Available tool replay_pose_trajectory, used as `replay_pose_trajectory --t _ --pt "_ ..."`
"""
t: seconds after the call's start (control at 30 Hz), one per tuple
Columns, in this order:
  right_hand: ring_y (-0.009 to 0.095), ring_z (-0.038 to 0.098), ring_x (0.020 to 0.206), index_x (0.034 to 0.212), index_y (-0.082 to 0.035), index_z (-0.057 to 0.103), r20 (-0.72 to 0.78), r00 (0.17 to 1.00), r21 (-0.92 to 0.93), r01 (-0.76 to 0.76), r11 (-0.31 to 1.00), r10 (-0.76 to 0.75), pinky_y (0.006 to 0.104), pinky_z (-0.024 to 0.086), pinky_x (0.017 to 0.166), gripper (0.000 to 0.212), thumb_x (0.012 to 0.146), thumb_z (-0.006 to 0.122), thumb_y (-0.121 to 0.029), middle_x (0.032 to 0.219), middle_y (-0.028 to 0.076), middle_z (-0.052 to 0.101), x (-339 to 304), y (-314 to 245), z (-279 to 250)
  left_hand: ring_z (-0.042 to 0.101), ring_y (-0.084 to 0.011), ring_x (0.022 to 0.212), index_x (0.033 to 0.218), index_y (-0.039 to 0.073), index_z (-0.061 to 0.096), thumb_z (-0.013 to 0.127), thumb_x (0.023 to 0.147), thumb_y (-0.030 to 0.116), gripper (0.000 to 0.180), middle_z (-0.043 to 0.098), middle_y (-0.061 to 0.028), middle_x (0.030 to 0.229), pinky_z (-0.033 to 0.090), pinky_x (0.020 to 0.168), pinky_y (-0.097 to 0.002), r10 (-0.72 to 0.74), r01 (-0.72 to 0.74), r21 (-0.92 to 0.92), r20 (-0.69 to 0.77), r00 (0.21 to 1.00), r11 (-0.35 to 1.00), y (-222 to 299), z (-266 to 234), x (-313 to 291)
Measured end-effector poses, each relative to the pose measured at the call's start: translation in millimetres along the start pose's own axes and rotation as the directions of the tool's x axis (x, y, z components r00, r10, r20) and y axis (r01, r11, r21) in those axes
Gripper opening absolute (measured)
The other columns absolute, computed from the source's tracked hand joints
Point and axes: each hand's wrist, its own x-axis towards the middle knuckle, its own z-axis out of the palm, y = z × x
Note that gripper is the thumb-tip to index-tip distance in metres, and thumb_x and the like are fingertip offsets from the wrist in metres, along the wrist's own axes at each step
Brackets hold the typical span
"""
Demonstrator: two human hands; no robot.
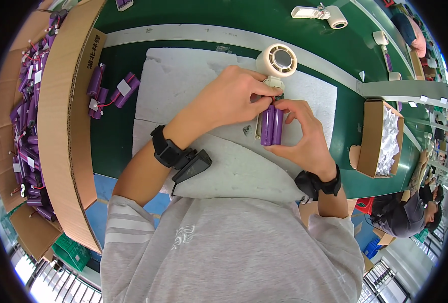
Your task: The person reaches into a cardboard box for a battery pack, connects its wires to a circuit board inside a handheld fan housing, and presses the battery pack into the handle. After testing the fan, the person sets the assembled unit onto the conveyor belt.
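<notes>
A cream handheld fan (277, 61) lies on a white foam sheet (183, 65) before me, its round head pointing away and its handle opened up. Over the handle shell (258, 126) sits a purple two-cell battery pack (271, 123). My right hand (304, 134) grips this pack, thumb at its near end and fingers at its far end. At the fan's neck my left hand (241, 95) has its fingers closed in a pinch beside a small circuit board (278, 94). Whatever lies between those left fingertips is too small to make out.
A tall cardboard box (65, 116) holding many purple battery packs (30, 126) stands at left. Loose packs (124, 91) lie beside it. At right is a small carton (373, 136) of white pieces. Another opened fan (330, 16) lies far right; a co-worker (405, 214) sits beyond.
</notes>
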Motion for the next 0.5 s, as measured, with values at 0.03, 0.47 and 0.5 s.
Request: replay_pose_trajectory --t 0.03,0.47,0.5 --pt "0.021 0.056 0.103 0.122 -0.005 0.053 0.000 1.000 0.001 -0.002 1.000 0.002 0.0322 0.050 0.081 0.074 0.055 0.085 -0.007 0.121 0.009 0.055 -0.3 -0.5 1.5 0.063 -0.0297 0.067 0.098 0.007 0.073 0.065 0.078 0.007 0.021 0.068 -0.0130 0.086 0.051 0.062 -0.0369 -0.001 0.001 -0.004 0.015 1.000 1.000 0.2 -0.9 0.0" --pt "0.026 0.062 0.099 0.102 -0.002 0.066 -0.125 0.986 -0.198 0.087 0.976 -0.113 0.0358 0.054 0.084 0.048 0.059 0.086 -0.006 0.124 0.013 0.057 -7.3 -11.5 9.7 0.063 -0.0320 0.068 0.099 0.008 0.072 0.064 0.081 0.007 0.020 0.067 -0.0134 0.087 0.050 0.062 -0.0387 0.010 -0.011 0.013 0.039 0.999 1.000 4.5 -4.4 -0.7" --pt "0.026 0.062 0.100 0.102 -0.002 0.066 -0.128 0.983 -0.224 0.101 0.969 -0.132 0.0356 0.054 0.083 0.047 0.059 0.086 -0.007 0.124 0.014 0.057 -7.3 -11.4 9.9 0.063 -0.0306 0.067 0.098 0.008 0.072 0.065 0.080 0.007 0.020 0.067 -0.0127 0.086 0.050 0.061 -0.0377 -0.010 0.010 0.011 0.038 0.999 1.000 5.0 -4.1 0.3"
